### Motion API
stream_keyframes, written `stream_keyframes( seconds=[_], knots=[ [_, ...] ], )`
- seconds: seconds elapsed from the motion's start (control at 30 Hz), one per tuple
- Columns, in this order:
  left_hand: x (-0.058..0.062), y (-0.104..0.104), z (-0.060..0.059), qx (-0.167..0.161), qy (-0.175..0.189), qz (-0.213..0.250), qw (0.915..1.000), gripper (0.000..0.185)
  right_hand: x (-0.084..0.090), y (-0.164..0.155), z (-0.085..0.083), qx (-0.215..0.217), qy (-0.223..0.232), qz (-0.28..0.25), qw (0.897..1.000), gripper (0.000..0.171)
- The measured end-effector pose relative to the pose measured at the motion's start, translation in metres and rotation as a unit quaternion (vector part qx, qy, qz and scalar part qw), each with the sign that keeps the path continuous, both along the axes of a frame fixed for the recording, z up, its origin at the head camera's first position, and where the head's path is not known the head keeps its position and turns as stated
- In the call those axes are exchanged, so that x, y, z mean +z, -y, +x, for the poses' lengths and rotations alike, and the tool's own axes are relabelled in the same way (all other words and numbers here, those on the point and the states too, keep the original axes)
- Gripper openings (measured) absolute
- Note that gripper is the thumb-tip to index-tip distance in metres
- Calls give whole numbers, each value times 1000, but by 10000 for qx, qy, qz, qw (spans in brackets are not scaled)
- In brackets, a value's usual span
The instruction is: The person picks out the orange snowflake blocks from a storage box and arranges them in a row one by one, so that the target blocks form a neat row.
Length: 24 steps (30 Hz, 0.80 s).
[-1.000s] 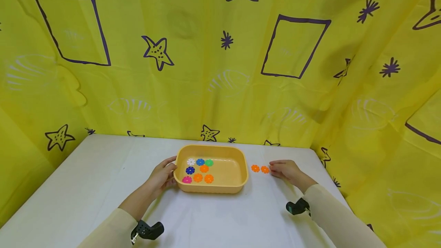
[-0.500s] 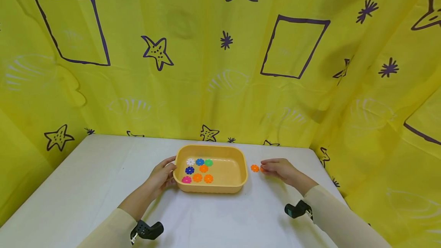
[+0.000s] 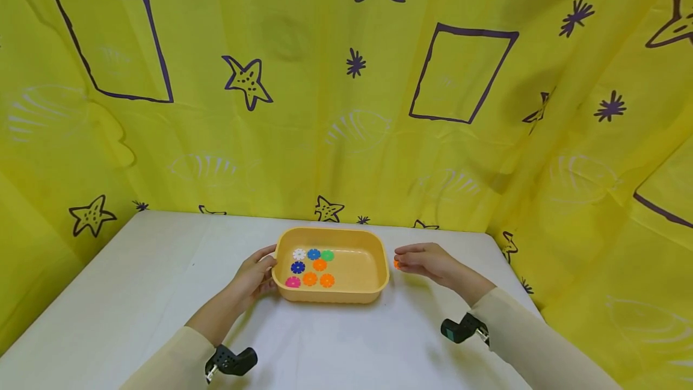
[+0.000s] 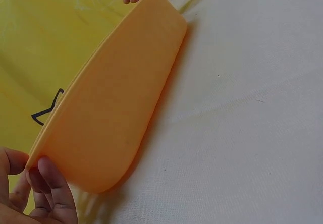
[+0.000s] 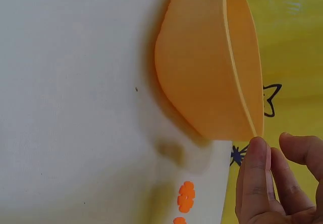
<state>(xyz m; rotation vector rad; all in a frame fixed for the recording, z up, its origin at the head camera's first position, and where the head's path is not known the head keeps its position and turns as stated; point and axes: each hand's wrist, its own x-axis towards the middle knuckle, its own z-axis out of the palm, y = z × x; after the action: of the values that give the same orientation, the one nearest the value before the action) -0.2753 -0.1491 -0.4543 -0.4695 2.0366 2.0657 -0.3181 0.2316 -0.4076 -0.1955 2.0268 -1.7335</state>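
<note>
An orange tray (image 3: 379,275) sits mid-table and holds several coloured gear discs (image 3: 310,279). My left hand (image 3: 263,269) grips the tray's left rim; in the left wrist view its fingers (image 4: 48,181) curl against the tray wall (image 4: 116,108). My right hand (image 3: 403,257) hovers just right of the tray with straight fingers, holding nothing. It covers the two orange discs on the table, so only a sliver of one disc (image 3: 396,264) shows. In the right wrist view both orange discs (image 5: 186,196) lie on the cloth beside my fingers (image 5: 256,183), close to the tray corner (image 5: 242,123).
The table (image 3: 162,269) has a white cloth. A yellow curtain (image 3: 346,107) with dark stars and rectangles hangs along the back and the right side. Black camera mounts sit on my left wrist (image 3: 230,361) and right wrist (image 3: 459,328).
My right hand has slid left over the two orange discs towards the tray's right side, hiding them in the head view. The left hand and the tray stayed put.
</note>
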Motion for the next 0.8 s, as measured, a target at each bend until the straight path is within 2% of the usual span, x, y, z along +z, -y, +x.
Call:
stream_keyframes(
  seconds=[0.43,0.8],
  knots=[
    [-2,1,-2,23,67,-34,10000,53,10,23,7,143,62,-78,9998,46],
    [-1,1,-1,35,60,4,10000,53,5,38,16,223,74,-173,9996,46]
  ],
)
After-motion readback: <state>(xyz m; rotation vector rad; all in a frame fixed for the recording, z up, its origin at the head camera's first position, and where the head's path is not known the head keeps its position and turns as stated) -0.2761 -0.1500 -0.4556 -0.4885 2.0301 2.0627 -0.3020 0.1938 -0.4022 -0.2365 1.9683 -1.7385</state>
